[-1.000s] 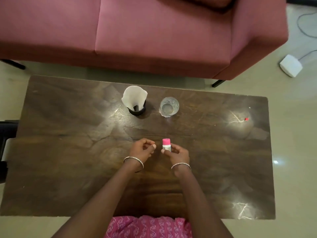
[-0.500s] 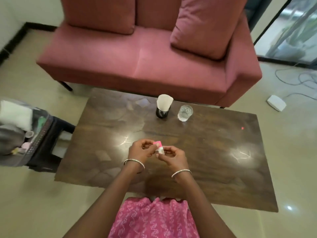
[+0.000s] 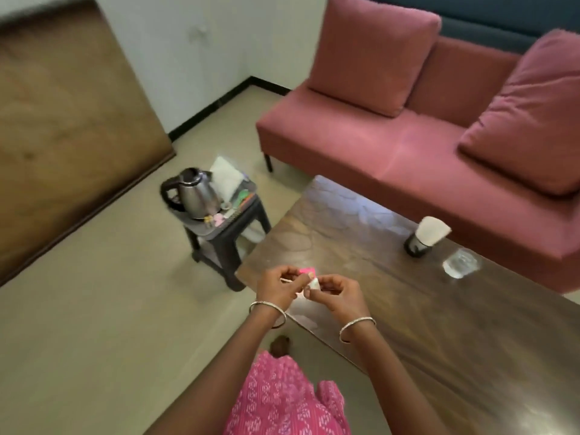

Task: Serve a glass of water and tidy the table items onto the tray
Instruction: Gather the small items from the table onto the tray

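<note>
Hands are sitting close together above the near left corner of the worktop (image 3: 408, 309), a dark wooden coffee table. The left hand (image 3: 277, 287) and the right hand (image 3: 339, 293) are sharing a pink-capped bottle (image 3: 310, 277), a small white one raised in the air between them. The right fingers (image 3: 328, 282) are curling round and pinching its white body, while the left fingers (image 3: 293, 273) are clenching on the pink cap end. Motion blur is smearing the bottle, so exactly how the cap is sitting cannot be told. Each wrist is wearing a thin metal bangle, and a pink patterned garment is showing at the bottom edge.

Farther along the worktop, near its far edge, a clear glass (image 3: 460, 263) is standing upright. Just beside it on the left, a black cup (image 3: 414, 244) is holding a white napkin (image 3: 431, 229). Both are standing well apart from the hands.

Off the left end of the worktop, a dark stool (image 3: 229, 243) is standing on the floor and carrying a grey tray (image 3: 204, 230). A steel kettle (image 3: 196, 197) with a black handle is occupying the tray, with a white folded packet (image 3: 226, 177) lying behind it and a few small colourful items beside it, too blurred to name.

A pink sofa (image 3: 392, 152) with two cushions is standing behind the worktop, and a large brown board (image 3: 62, 105) is leaning against the wall at the left
</note>
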Demonstrator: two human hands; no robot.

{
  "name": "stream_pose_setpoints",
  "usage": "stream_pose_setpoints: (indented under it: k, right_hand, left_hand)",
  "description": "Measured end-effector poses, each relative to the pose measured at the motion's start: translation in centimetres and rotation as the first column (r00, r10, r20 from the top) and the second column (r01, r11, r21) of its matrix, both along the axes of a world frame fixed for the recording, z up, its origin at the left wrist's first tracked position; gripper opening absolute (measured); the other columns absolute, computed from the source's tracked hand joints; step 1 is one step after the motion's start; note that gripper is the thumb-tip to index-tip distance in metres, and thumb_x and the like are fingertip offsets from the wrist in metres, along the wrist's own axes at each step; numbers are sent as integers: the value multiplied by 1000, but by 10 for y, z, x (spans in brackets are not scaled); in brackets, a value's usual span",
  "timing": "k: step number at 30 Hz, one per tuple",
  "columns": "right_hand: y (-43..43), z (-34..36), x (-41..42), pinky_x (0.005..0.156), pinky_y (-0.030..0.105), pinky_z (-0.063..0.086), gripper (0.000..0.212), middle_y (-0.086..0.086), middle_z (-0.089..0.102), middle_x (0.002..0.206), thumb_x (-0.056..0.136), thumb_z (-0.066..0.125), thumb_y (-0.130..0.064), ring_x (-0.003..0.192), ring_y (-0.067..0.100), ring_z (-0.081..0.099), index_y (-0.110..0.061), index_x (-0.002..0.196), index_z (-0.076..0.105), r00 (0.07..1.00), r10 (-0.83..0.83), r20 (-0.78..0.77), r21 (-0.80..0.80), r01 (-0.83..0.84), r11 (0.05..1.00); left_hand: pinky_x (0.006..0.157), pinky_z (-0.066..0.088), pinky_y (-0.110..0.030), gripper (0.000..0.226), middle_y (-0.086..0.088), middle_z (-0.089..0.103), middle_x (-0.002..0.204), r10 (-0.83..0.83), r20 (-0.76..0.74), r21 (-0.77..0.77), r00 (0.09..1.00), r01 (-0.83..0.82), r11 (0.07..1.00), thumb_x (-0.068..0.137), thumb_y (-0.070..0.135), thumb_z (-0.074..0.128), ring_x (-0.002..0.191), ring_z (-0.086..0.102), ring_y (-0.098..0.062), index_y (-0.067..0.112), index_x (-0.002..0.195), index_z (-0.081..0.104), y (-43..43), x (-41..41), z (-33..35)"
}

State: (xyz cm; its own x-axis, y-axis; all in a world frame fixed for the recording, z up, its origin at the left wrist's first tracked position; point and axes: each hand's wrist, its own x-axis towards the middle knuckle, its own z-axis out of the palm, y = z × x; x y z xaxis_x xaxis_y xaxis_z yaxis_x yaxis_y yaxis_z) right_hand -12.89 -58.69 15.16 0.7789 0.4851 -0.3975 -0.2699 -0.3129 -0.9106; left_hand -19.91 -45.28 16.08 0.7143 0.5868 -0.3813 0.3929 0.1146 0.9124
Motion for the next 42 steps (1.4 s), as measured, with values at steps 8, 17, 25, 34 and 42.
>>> stream_pose_setpoints:
  k: [8,17,25,34,42]
  right_hand:
    - [140,-15,-25,61,24,53,31,-5,71,72,60,88,-22,66,10,67,-20,87,71,940,319,121,-151,-301,942]
    - [296,-41,-23,63,24,58,23,-11,74,70,65,83,-34,66,7,70,-25,84,74,876,460,142,-246,-419,874]
    - [379,-66,-1,68,35,56,25,-7,70,79,67,83,-37,76,16,66,-27,83,67,923,358,142,-392,-280,876]
    - [441,-113,39,74,35,57,27,-5,73,81,67,83,-24,76,15,69,-22,88,66,929,332,163,-509,-209,835]
    - [504,-183,74,66,32,46,24,12,72,91,81,70,-22,86,34,64,-12,102,62,861,479,169,-653,-266,709]
  left_hand:
    - [64,59,-38,21,-7,72,73,275,-59,52,959,-273,961,71,32,84,63,63,-15,16,82,75,105,-57,-5]
    - [59,61,-30,22,4,73,73,309,-124,47,943,-306,951,69,47,81,70,71,-15,29,80,75,249,-71,-35]
    - [71,61,-38,12,-3,71,78,297,-201,-5,933,-304,953,79,21,76,77,72,-25,17,91,74,350,-53,-62]
    - [75,60,-47,10,-1,66,66,336,-284,-17,898,-355,935,80,10,71,70,70,-28,19,80,72,412,-30,-109]
    - [78,59,-44,8,-5,72,74,327,-395,1,859,-356,935,81,11,69,75,71,-23,17,85,74,444,-1,-158]
